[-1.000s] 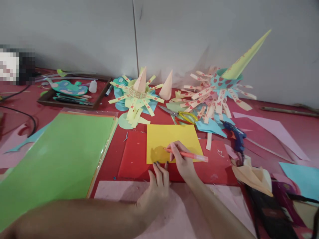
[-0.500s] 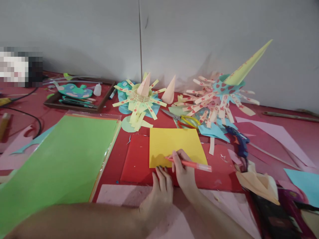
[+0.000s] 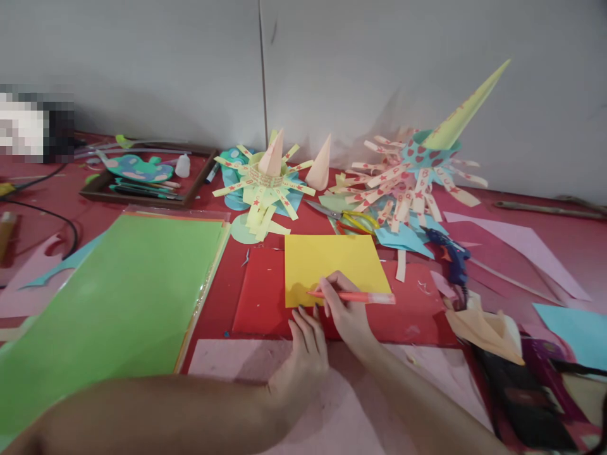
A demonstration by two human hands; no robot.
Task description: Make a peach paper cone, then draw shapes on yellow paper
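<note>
A yellow sheet of paper (image 3: pixel 336 259) lies over a larger red sheet (image 3: pixel 258 297). My right hand (image 3: pixel 344 306) grips a red marker pen (image 3: pixel 365 297), its tip pointing left, close to or on the lower left part of the yellow paper; whether it touches I cannot tell. My left hand (image 3: pixel 306 341) lies with its fingers stretched out and its fingertips at the lower edge of the yellow paper. Beneath my forearms is a pale pink sheet (image 3: pixel 232 357).
Green paper in a clear sleeve (image 3: pixel 133 284) lies at left. Behind stand a tray (image 3: pixel 142 201) with pens, a paper crown with a cone (image 3: pixel 271 177), a loose pink cone (image 3: pixel 320 167), and a taller crown (image 3: pixel 431 151). Scissors (image 3: pixel 351 218) and a blue glue gun (image 3: pixel 450 253) lie right of centre.
The whole view has shifted slightly, with things now higher in the picture. The pen tip has moved a little left over the yellow paper. My left hand keeps its place at the lower edge.
</note>
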